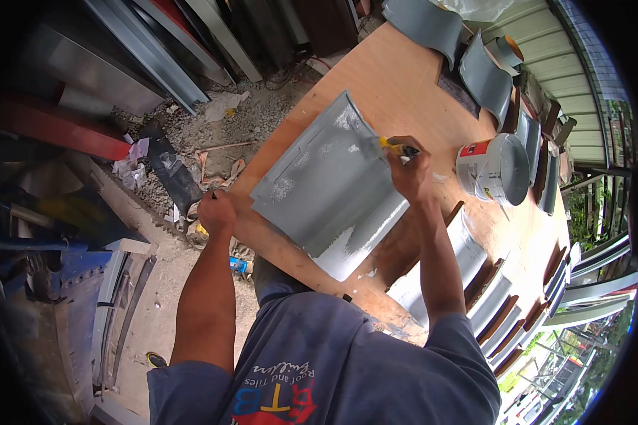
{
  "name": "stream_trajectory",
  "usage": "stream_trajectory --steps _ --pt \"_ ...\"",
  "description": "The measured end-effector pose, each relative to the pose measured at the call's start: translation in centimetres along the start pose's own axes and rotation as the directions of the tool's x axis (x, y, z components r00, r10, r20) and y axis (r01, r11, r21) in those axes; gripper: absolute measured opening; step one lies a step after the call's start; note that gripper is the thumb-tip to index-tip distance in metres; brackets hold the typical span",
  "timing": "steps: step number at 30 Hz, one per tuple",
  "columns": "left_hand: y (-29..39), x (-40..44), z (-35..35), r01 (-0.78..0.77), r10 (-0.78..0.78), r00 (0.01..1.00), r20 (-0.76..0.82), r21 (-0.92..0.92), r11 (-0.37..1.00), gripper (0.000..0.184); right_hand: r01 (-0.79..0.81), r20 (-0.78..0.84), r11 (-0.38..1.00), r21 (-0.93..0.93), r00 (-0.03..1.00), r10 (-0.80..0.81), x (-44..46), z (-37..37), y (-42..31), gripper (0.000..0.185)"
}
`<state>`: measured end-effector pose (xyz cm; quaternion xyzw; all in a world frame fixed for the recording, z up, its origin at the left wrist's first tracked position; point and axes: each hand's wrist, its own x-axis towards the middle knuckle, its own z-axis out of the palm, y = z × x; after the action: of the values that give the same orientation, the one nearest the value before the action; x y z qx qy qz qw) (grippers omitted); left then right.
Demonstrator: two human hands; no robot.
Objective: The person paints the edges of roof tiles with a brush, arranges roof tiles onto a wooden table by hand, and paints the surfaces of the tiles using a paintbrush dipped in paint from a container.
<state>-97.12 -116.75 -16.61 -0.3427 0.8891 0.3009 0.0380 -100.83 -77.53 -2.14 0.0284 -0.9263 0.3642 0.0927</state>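
Note:
My right hand [410, 173] is closed around a paintbrush [398, 148] with a yellow and black handle, its tip at the upper right edge of a curved roof tile [319, 188]. Grey paint covers most of this tile. Whitish patches show at its top, left side and lower end. My left hand [217, 212] is a fist beside the left edge of the wooden board [269, 152], apart from the tile. A small dark bit shows at its fingers, but what it holds, if anything, is unclear.
A white paint bucket [468, 173], grey inside, stands right of my right hand. More grey tiles [485, 81] line the board's far side, and others [464, 255] lie at its near right. Metal profiles [170, 49] lean at upper left, above gravel and scraps [241, 120].

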Motion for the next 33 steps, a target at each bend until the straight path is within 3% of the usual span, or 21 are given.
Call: stream_trajectory --steps 1,4,7,9,10,12,13,15,17,19,21,22,24,25,27,29,30,32,33 --pt "0.2 -0.1 -0.3 0.004 -0.004 1.000 -0.005 -0.002 1.000 0.043 0.082 -0.121 0.997 0.008 0.989 -0.080 0.6 0.1 0.2 0.016" --pt "0.4 -0.5 -0.4 0.030 -0.030 1.000 -0.008 -0.032 0.999 0.042 0.103 -0.097 0.994 0.023 0.990 -0.101 -0.7 2.1 -1.2 0.017" --pt "-0.2 0.1 0.4 0.012 -0.013 1.000 -0.014 -0.052 0.999 0.041 0.156 0.046 0.987 0.027 0.986 -0.157 -3.8 3.9 -4.0 0.019" --pt "-0.3 0.1 0.3 0.014 -0.015 1.000 -0.014 -0.063 0.998 0.042 0.057 0.308 0.963 0.264 0.941 -0.140 -4.6 3.3 -6.2 0.020" --pt "-0.3 0.1 0.2 0.013 -0.013 1.000 -0.013 -0.059 0.998 0.042 0.053 0.307 0.963 0.265 0.942 -0.136 -4.5 3.1 -6.2 0.020" --pt "-0.1 -0.1 0.0 0.023 -0.022 1.000 0.004 -0.059 0.998 0.043 0.006 0.146 0.959 0.285 0.988 -0.049 -3.9 2.2 -5.5 0.020" --pt "-0.1 -0.1 0.0 0.017 -0.017 1.000 0.005 -0.058 0.998 0.043 0.004 0.141 0.959 0.285 0.989 -0.046 -3.1 2.1 -4.7 0.020" --pt "0.1 -0.2 0.0 0.013 -0.013 1.000 -0.011 -0.033 0.999 0.043 0.096 -0.190 0.995 0.003 0.977 -0.094 -1.6 2.1 -2.6 0.019" --pt "0.3 -0.4 -0.1 0.007 -0.008 1.000 -0.012 -0.034 0.999 0.044 0.124 -0.231 0.989 -0.075 0.963 -0.139 -1.8 2.8 -1.9 0.021" --pt "0.3 -0.3 -0.3 0.003 -0.004 1.000 -0.018 -0.035 0.999 0.044 0.246 -0.009 0.968 -0.045 0.969 -0.246 -3.3 4.3 -3.1 0.021" --pt "0.3 -0.3 -0.2 0.012 -0.013 1.000 -0.019 -0.025 1.000 0.045 0.215 0.192 0.958 0.192 0.949 -0.252 -5.5 4.9 -5.5 0.022" --pt "0.3 -0.3 -0.1 0.010 -0.011 1.000 -0.019 -0.028 1.000 0.045 0.217 0.191 0.958 0.189 0.949 -0.253 -5.9 4.8 -6.5 0.022" --pt "0.3 -0.3 0.0 0.037 -0.038 0.999 -0.010 -0.014 0.999 0.045 0.010 0.420 0.912 0.410 0.886 -0.199 -6.4 4.6 -7.8 0.021" --pt "-0.1 -0.1 0.2 0.034 -0.034 0.999 -0.009 -0.013 0.999 0.045 0.009 0.417 0.912 0.411 0.887 -0.197 -6.0 4.4 -7.3 0.021" --pt "-0.7 0.3 0.7 0.027 -0.027 1.000 -0.003 -0.009 1.000 0.045 -0.076 0.320 0.970 0.230 0.947 -0.002 -3.8 3.3 -5.1 0.020" --pt "-0.3 0.0 0.4 0.019 -0.019 1.000 -0.005 -0.004 1.000 0.045 -0.086 0.009 0.991 0.099 0.996 0.085 -1.6 2.6 -2.0 0.017" --pt "-0.1 -0.1 0.2 0.022 -0.022 1.000 -0.009 -0.003 1.000 0.045 -0.084 0.000 0.991 0.101 0.996 0.084 -0.5 2.2 -1.6 0.017" --pt "0.0 0.0 0.0 0.017 -0.017 1.000 -0.009 0.000 1.000 0.045 0.015 -0.280 0.998 0.059 0.960 0.002 0.9 1.4 -1.3 0.016" --pt "0.0 -0.1 0.2 0.020 -0.020 1.000 -0.007 0.003 1.000 0.045 0.014 -0.285 0.998 0.055 0.958 0.002 0.6 1.6 -1.5 0.016"
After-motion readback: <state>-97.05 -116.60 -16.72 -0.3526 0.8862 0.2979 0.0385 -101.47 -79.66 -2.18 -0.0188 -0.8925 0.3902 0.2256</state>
